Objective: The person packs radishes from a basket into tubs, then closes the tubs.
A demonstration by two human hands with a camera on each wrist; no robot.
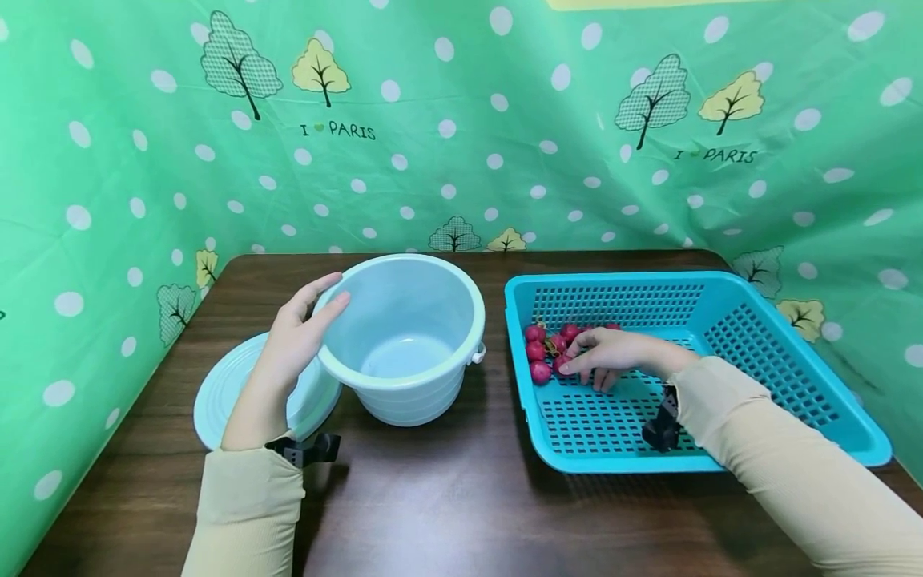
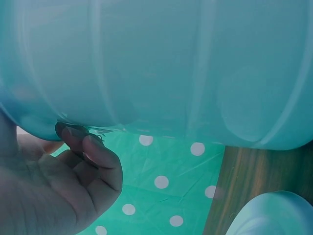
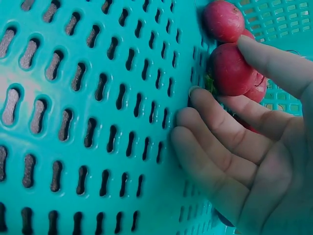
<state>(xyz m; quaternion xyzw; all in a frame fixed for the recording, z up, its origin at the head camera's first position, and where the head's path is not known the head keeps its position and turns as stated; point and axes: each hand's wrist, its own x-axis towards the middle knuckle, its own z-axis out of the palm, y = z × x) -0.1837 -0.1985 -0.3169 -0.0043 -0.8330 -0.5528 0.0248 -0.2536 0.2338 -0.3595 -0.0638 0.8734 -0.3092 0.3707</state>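
Leftward, the left hand is gripping a bucket. Rightward, in the basket, a radish is lying left of the nearer right hand, whose fingers are pinching it; it is showing no clear long axis, its green stub seemingly pointing toward the basket floor.

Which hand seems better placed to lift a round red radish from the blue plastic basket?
Probably the right hand: it pinches a radish inside the basket, while the left hand holds the pale-blue plastic bucket.
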